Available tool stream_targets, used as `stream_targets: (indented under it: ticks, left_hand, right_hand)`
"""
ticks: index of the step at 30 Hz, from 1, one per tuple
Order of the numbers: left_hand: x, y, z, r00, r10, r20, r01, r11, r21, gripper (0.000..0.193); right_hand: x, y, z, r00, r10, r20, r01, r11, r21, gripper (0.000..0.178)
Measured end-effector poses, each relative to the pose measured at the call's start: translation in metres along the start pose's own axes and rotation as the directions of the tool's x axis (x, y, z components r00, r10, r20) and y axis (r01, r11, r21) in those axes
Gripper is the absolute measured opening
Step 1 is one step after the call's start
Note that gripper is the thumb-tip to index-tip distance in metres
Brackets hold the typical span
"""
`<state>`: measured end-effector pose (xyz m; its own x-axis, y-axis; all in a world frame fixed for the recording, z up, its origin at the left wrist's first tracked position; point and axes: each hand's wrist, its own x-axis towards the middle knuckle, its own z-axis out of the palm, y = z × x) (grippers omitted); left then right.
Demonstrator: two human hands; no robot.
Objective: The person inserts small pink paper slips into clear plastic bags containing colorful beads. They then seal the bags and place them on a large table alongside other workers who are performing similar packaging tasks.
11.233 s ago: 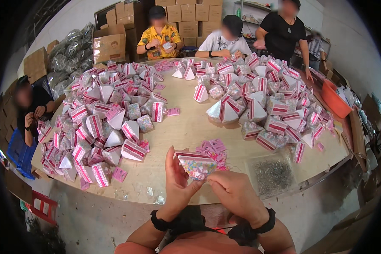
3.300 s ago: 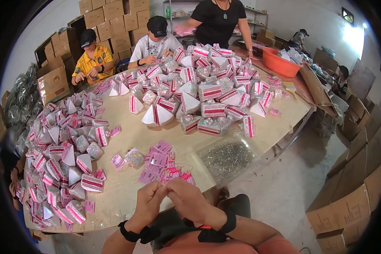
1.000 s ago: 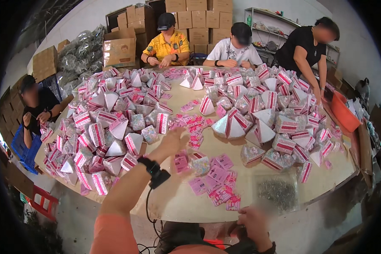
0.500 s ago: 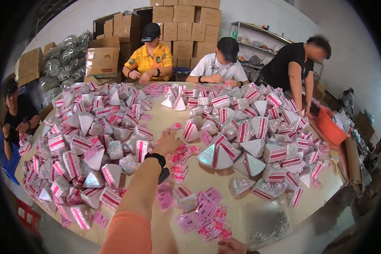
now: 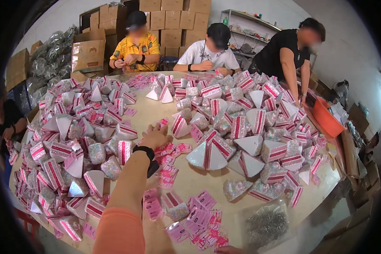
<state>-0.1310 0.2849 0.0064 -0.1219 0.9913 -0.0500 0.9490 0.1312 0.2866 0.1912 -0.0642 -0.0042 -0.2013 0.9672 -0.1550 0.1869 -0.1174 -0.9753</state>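
Note:
My left hand (image 5: 155, 137), fingers spread, reaches over the middle of the table beside loose pink printed cards (image 5: 168, 171). Nothing shows in its grasp. A glittery cake-slice-shaped piece (image 5: 180, 125) with a dark pink stripe lies just right of its fingertips. Only a sliver of my right hand (image 5: 227, 250) shows at the bottom edge, by a pile of pink cards (image 5: 199, 213); its fingers are mostly cut off. Another sequined cake slice (image 5: 175, 206) rests beside that pile. A clear bag of thin silvery strands (image 5: 266, 224) lies to the right.
Heaps of cake slices cover the table's left (image 5: 55, 169) and right (image 5: 262, 122). Two seated people (image 5: 137, 46) work across the table; a standing person (image 5: 283, 55) leans in near an orange bin (image 5: 327, 118). Cardboard boxes (image 5: 171, 25) are stacked behind.
The view has shifted, so the table's contents appear farther left. My right hand has sunk lower, almost out of view. My left hand stays spread near the same cards.

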Motion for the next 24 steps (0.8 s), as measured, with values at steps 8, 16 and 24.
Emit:
stream_targets:
  ticks: [8, 16, 24]
  left_hand:
    - [-0.027, -0.019, 0.05, 0.961, 0.274, 0.042, -0.276, 0.958, 0.081, 0.064]
    - [-0.143, 0.048, -0.003, 0.964, 0.212, 0.159, -0.215, 0.977, 0.0, 0.057]
    - [-0.102, -0.079, -0.013, 0.899, 0.301, -0.317, -0.336, 0.94, -0.061, 0.043]
  right_hand:
    - [0.003, 0.006, 0.004, 0.999, -0.031, -0.025, 0.031, 0.999, 0.007, 0.012]
    - [0.004, 0.013, 0.003, 0.997, 0.068, -0.024, -0.066, 0.993, 0.095, 0.016]
    - [0.005, 0.015, 0.001, 1.0, 0.023, -0.019, -0.021, 0.995, 0.1, 0.016]
